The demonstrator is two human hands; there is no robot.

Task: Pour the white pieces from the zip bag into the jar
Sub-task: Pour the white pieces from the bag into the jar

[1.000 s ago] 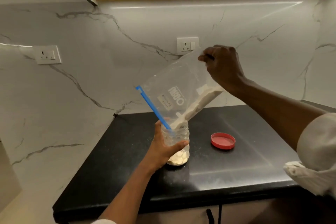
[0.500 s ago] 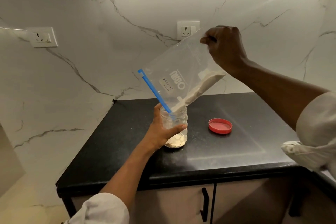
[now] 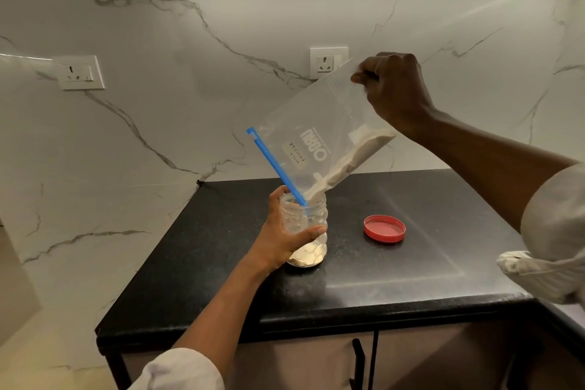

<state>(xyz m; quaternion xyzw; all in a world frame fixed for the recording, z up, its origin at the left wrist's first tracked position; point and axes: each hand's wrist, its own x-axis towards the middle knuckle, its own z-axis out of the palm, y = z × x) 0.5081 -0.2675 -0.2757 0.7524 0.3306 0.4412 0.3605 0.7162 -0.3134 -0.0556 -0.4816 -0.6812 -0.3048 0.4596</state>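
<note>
While the left hand [image 3: 281,241] grips the jar [image 3: 305,231], its bottom thinly filled, the right hand [image 3: 392,92] at two o'clock pinches the tilted bag [image 3: 316,136], most pieces [image 3: 357,155] unpoured.

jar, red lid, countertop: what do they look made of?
Jar: clear plastic, probably; ribbed, see-through walls show the white pieces inside.
Red lid: plastic by its look; uniform colour, slight sheen, thin moulded rim.
Countertop: polished dark stone, perhaps granite; fine speckle, mirror-like reflections.

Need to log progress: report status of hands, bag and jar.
Left hand gripping jar on counter. Right hand holding zip bag tilted, mouth in jar. White pieces cover jar bottom; more in bag. Red lid off, clear.
</note>
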